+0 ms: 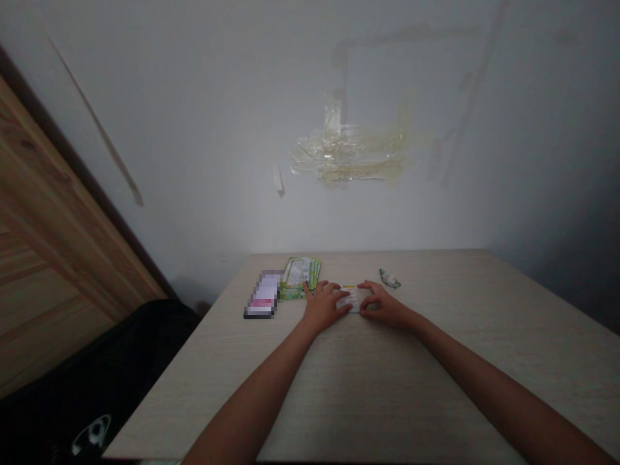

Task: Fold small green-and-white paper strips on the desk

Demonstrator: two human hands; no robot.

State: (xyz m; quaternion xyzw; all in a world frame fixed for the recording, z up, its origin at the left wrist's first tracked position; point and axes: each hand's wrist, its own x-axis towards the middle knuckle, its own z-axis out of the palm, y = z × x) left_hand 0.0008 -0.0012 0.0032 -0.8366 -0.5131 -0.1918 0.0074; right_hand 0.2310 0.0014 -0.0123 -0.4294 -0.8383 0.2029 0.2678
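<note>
A small white card or packet [354, 302] with a yellow mark at its top and faint print lies on the table between my two hands. My left hand [323, 307] has its thumb and index finger at the card's left side, while its other fingers spread toward the green packets. At the card's right edge, my right hand [386, 306] bends its thumb and fingers in a loose pinch. Fingers cover parts of the card's sides. Just left of my left hand lies a pile of green-and-white printed packets [300, 271].
A phone [264, 295] with a lit, blurred screen lies left of the packets. Beyond my right hand is a crumpled green-and-white wrapper [389, 278]. The pale wooden table [460, 284] meets a wall with peeling tape [349, 155]. A black bag [97, 368] stands at the left.
</note>
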